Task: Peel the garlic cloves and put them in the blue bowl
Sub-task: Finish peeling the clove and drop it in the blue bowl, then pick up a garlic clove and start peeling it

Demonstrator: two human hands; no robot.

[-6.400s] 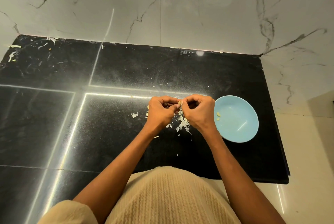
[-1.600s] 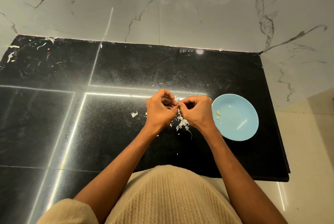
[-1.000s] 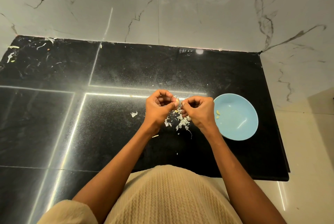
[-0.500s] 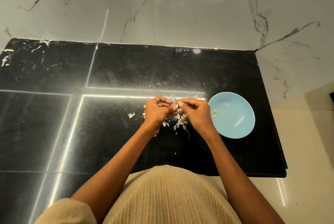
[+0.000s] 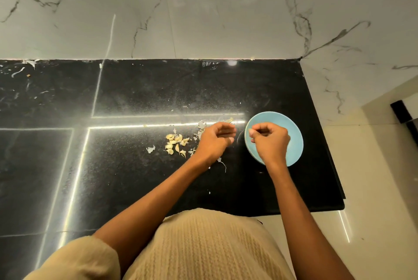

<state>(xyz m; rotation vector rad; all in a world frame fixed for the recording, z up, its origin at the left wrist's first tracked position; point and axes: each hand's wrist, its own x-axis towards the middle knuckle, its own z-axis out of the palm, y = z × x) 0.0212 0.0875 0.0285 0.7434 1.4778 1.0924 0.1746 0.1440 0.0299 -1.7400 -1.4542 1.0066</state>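
Black counter (image 5: pixel 135 178) holds the blue bowl (image 5: pixel 294 144) near its right end. Right hand (image 5: pixel 270 140) hovers over the bowl, fingers curled; any clove inside can't be seen. Left hand (image 5: pixel 216 139), loosely curled, sits beside the bowl. Garlic cloves (image 5: pixel 175 142) lie farther left among peels (image 5: pixel 150 149).

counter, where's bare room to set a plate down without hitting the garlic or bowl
The counter lies bare left of the cloves and along the near edge below both hands. The back strip by the wall, behind the bowl, is bare too. It is crowded between the cloves and the bowl: peels, the left hand, and the right hand over the bowl.
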